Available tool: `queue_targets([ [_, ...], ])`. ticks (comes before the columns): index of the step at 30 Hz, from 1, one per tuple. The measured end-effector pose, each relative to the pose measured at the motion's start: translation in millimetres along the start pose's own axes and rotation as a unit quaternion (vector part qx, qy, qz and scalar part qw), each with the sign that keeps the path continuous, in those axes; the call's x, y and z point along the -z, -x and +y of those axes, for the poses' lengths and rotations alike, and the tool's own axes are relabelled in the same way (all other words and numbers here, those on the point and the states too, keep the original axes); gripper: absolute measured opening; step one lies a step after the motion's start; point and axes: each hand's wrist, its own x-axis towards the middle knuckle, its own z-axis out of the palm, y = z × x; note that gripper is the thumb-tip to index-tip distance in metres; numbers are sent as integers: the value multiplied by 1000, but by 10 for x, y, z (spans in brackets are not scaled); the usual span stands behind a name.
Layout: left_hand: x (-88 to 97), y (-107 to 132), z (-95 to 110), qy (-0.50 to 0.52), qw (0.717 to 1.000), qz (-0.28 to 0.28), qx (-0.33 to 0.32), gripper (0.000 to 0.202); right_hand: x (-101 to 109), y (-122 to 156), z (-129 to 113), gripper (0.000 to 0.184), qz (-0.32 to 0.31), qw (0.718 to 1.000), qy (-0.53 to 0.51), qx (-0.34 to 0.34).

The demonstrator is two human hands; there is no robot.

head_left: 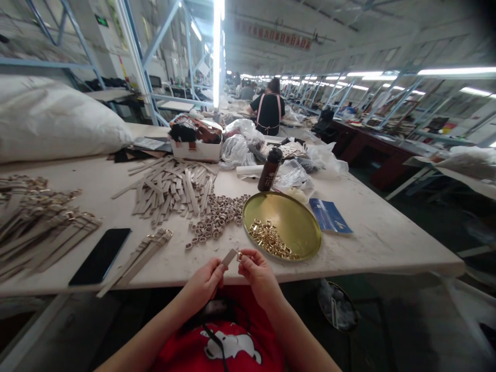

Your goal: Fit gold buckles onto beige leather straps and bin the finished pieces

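Observation:
Between the thumb and fingers of my left hand (207, 276) is a beige strap (229, 257), its free end pointing up and to the right. My right hand (256, 268) pinches a small gold buckle (239, 256) close to that strap end; whether the two touch I cannot tell. Just beyond my hands, a round gold tray (298, 222) bears a heap of gold buckles (269, 238). Many small beige loops (217, 217) lie left of the tray. Behind them spreads a pile of loose beige straps (174, 188). A few straps with buckles (143, 253) rest left of my left hand.
A dark phone (101, 256) and more buckled straps (42, 227) lie at the left. Past the tray stand a dark bottle (270, 169) and a white box (197, 150). A blue booklet (330, 216) sits right of the tray. A person (268, 111) is farther back.

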Motion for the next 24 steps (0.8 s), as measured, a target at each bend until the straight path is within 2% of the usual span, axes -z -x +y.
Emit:
queue_targets([
  [3, 45, 53, 2, -63, 998, -18, 0, 33, -41, -15, 32, 31, -3, 994, -88, -65],
  [7, 78, 34, 31, -92, 995, -27, -22, 32, -117, -6, 151, 27, -32, 993, -64, -91],
  [9, 82, -5, 37, -61, 998, -22, -15, 24, -151, -1, 205, 25, -44, 997, -5, -66],
  [11, 91, -45, 29, 2, 999, -30, 27, 17, -173, -6, 240, 22, -34, 997, 68, -19],
  [14, 127, -94, -4, 102, 990, -62, 73, 21, -181, -44, 266, 22, -20, 989, 147, 25],
  [16, 160, -128, -37, 140, 985, -70, 76, 27, -183, -92, 279, 24, -28, 989, 143, -4],
  [21, 217, -244, -161, 211, 967, -75, 121, 31, -214, -250, 336, 23, -67, 989, 35, -128],
  [23, 227, -294, -221, 229, 961, -82, 132, 30, -227, -292, 350, 24, -64, 986, 55, -141],
  [24, 231, -316, -247, 237, 958, -83, 137, 30, -231, -305, 348, 24, -53, 986, 96, -124],
])
